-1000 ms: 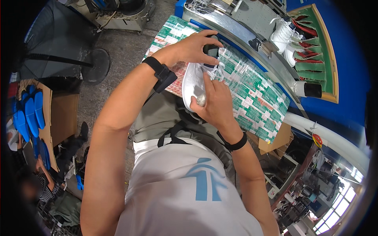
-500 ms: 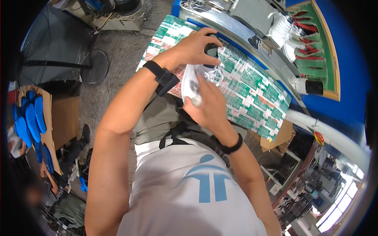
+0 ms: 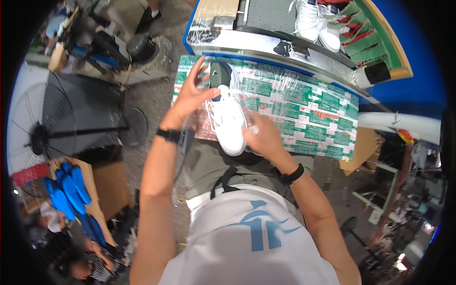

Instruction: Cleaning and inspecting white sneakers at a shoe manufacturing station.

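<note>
A white lace-up sneaker lies between my hands, toe toward me and sole down. Its collar and tongue are dark, with a green insole inside, and its white laces hang loose at the sides. My left hand holds it by the heel end, thumb over the collar edge and fingers along the outer side. At the toe end, my right hand grips the side with its thumb on the upper; its other fingers are blurred and partly hidden. Beneath the shoe is a green-and-white patterned surface wrapped in clear film.
Beyond the patterned surface runs a metal-edged machine bed, with two white sneakers on it before a frame of green and red strips. To the left are a black fan and blue shoe-shaped pieces on cardboard.
The sneaker has turned from its side to upright, opening and laces now facing up. My left hand has shifted from over the heel to its left side. The whole view has swung.
</note>
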The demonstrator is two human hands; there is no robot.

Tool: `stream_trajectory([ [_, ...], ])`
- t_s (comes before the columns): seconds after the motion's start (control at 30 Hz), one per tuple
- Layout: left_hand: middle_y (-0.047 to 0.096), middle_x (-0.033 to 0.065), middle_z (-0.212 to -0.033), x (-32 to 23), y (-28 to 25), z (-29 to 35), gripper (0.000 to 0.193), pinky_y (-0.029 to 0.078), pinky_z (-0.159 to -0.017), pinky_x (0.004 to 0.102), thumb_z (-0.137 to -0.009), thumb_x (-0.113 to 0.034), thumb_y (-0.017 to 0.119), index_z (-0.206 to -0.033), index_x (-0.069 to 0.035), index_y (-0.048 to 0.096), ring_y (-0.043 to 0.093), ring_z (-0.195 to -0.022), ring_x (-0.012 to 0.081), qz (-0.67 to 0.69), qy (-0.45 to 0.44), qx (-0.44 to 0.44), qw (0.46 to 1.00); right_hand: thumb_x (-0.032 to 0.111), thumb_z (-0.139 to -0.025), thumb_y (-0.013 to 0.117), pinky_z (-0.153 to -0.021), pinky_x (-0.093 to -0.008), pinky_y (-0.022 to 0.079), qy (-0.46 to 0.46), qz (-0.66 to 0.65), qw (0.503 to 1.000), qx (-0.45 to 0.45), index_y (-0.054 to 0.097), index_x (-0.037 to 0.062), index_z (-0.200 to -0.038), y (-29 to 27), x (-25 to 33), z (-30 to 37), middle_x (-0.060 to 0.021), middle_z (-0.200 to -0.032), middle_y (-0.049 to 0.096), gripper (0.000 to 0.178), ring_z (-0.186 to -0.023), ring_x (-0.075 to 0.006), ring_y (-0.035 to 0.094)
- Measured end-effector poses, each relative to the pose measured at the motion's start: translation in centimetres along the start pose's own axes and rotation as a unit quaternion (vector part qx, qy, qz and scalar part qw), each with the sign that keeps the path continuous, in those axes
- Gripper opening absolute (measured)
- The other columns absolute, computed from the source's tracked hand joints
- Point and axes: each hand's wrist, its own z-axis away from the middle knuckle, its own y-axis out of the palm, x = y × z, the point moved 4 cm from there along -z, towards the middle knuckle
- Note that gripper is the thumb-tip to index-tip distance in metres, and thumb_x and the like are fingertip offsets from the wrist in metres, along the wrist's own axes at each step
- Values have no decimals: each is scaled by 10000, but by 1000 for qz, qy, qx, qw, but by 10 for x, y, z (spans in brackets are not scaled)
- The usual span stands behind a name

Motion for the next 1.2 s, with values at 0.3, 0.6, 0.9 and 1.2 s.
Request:
stream_trajectory([
  [0.3,722,114,-1405,32,5,56,559,597,-984,361,-1097,-238,778,-1538,45,584,707,-1229,208,63,-147,-187,969,400,-816,907,-935,-484,534,-154,-43,985,64,617,-4,-1537,-1,56,-7,-196,-1159,640,876,-1057,-402,646],
  [0.6,769,96,-1236,-44,-20,-15,623,593,-960,338,-797,-77,1018,-1305,3,666,722,-1080,167,-123,-72,-178,974,288,-790,847,-1030,-541,501,-116,180,962,-169,684,32,-1368,-93,-136,-69,-198,-1253,643,652,-1137,-424,622],
  [0.9,773,214,-1318,-140,-28,-328,858,567,-1072,379,-776,-97,996,-1517,9,577,743,-1221,293,-477,172,22,862,377,-803,859,-1012,-518,528,-109,175,968,-141,745,73,-1203,-97,-126,-76,-165,-1184,650,515,-1104,-383,638],
  [1.2,583,366,-1580,-100,215,-387,1043,456,-1251,482,-899,-330,914,-1666,125,373,577,-1464,520,-519,118,45,845,436,-822,853,-1046,-503,520,-95,186,969,-129,736,99,-1195,-97,-139,-73,-129,-1226,654,516,-1121,-336,646],
])
